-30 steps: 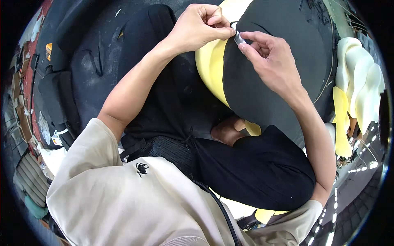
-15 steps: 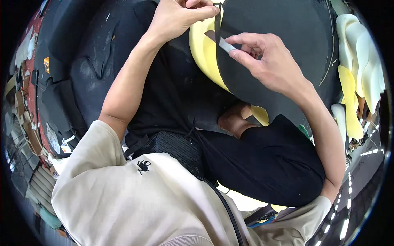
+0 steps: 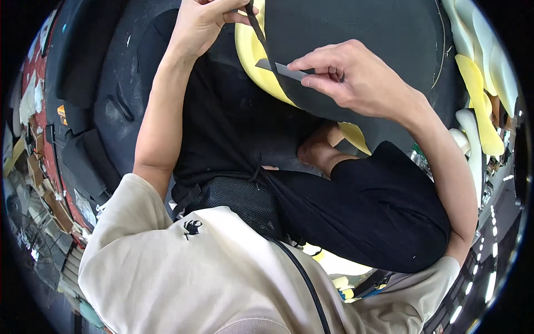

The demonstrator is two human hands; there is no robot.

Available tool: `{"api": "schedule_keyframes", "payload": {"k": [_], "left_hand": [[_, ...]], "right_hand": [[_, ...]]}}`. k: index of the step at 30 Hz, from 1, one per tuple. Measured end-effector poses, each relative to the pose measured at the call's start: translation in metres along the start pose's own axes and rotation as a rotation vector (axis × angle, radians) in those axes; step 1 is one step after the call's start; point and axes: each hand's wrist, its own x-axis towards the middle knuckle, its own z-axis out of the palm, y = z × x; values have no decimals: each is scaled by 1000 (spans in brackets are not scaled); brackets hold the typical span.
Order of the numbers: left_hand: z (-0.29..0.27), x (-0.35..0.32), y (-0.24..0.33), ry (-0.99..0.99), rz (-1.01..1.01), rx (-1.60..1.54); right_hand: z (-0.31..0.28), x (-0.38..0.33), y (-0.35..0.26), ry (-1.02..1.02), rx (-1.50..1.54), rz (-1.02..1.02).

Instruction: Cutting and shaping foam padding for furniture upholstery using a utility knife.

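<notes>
A yellow foam piece [image 3: 250, 64] with a rounded edge lies in front of me, covered on top by a black sheet [image 3: 356, 22]. A narrow black strip [image 3: 255, 23] runs up off the edge of that sheet, its upper end pinched in the fingers of my left hand [image 3: 197, 28]. My right hand [image 3: 356, 78] grips a flat grey blade [image 3: 285, 70] between thumb and fingers. The blade lies across the foam's edge, at the place where the strip meets the sheet. Part of my left hand is cut off by the upper edge of the view.
Yellow and white foam pieces [image 3: 479, 106] are piled at the right. Black padded material [image 3: 86, 61] lies at the left, with cardboard scraps [image 3: 55, 206] beyond it. My bent leg [image 3: 367, 211] and bare foot are close below the foam.
My left hand has moved left, drawing the black strip to a slant. The blade has shifted left and slightly down along the foam's edge, and the strip's freed part looks longer.
</notes>
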Motion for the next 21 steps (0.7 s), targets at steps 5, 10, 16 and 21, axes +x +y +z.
{"api": "schedule_keyframes", "payload": {"k": [5, 10, 16, 21], "left_hand": [[14, -2, 8, 185, -121, 160], [13, -4, 11, 224, -122, 146], [-24, -14, 26, 47, -142, 304], [-26, -11, 18, 59, -149, 275]], "right_hand": [[-2, -15, 6, -78, 11, 24], [4, -21, 8, -76, -39, 20], [0, -28, 8, -94, -149, -47], [-3, -46, 7, -210, -186, 65]]}}
